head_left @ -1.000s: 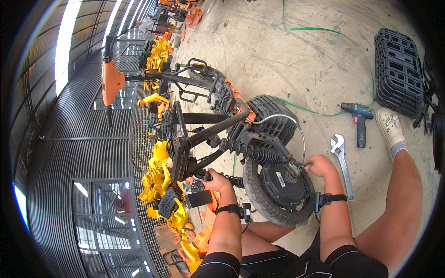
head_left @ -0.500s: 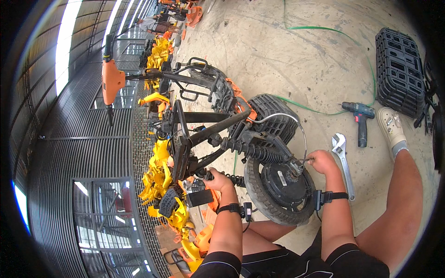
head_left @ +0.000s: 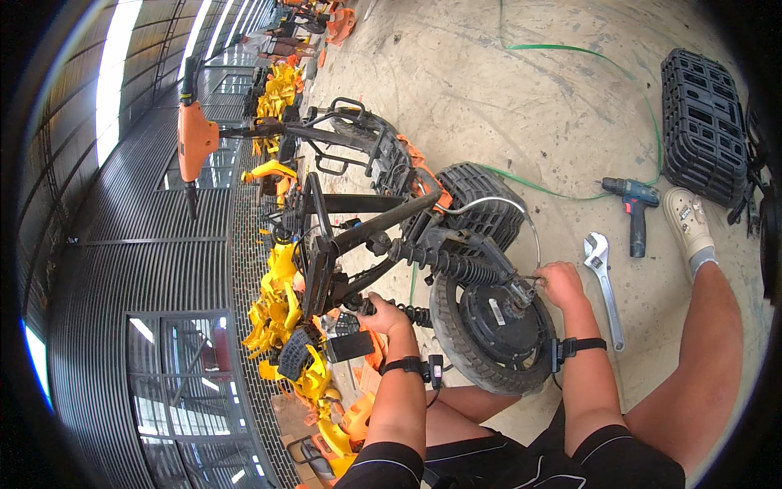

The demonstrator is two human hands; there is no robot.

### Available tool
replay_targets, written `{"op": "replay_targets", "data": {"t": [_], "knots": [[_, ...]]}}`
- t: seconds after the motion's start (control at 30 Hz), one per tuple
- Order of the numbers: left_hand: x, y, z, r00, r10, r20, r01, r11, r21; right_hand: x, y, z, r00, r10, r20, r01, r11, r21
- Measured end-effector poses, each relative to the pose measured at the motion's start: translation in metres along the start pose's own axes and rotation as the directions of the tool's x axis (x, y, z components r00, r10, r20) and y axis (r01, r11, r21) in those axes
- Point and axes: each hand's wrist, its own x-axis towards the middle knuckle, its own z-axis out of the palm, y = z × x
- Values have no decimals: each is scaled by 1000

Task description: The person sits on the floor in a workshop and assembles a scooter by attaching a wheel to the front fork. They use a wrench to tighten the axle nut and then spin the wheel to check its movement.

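A stripped electric scooter frame leans across the middle, its black hub-motor wheel nearest me. My left hand is closed round the upper end of the lower coil-spring shock absorber, beside the frame. Close to the wheel's axle, my right hand pinches a thin dark piece, perhaps a cable end; its tip is hidden by the fingers. A silver-grey cable curves from the frame down toward that hand. The other shock absorber runs from the frame to the axle.
Right of my right hand lie an adjustable wrench and a cordless drill. A black plastic crate stands at the far right, another black ribbed crate behind the scooter. Yellow body panels pile up at left; a green strap crosses the floor.
My right hand has shifted slightly left, closer to the axle, and its fingers have turned a little. My left hand keeps its hold in the same place.
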Motion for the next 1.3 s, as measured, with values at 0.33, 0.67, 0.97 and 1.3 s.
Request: {"op": "replay_targets", "data": {"t": [0.33,0.67,0.97,1.3], "knots": [[-4,10,-1,999,-31,-19,31,1000,4,-14,-1,4,991,-16,-131,40,983,178],[-11,21,0,997,-75,27,75,997,-12,-14,5,3,996,47,-71,-33,982,184],[-3,8,0,997,-67,-26,66,998,-13,-16,0,2,996,39,-81,-30,994,109],[6,-1,7,993,-113,24,112,994,9,-10,-4,4,993,69,-91,-70,998,-6]]}}
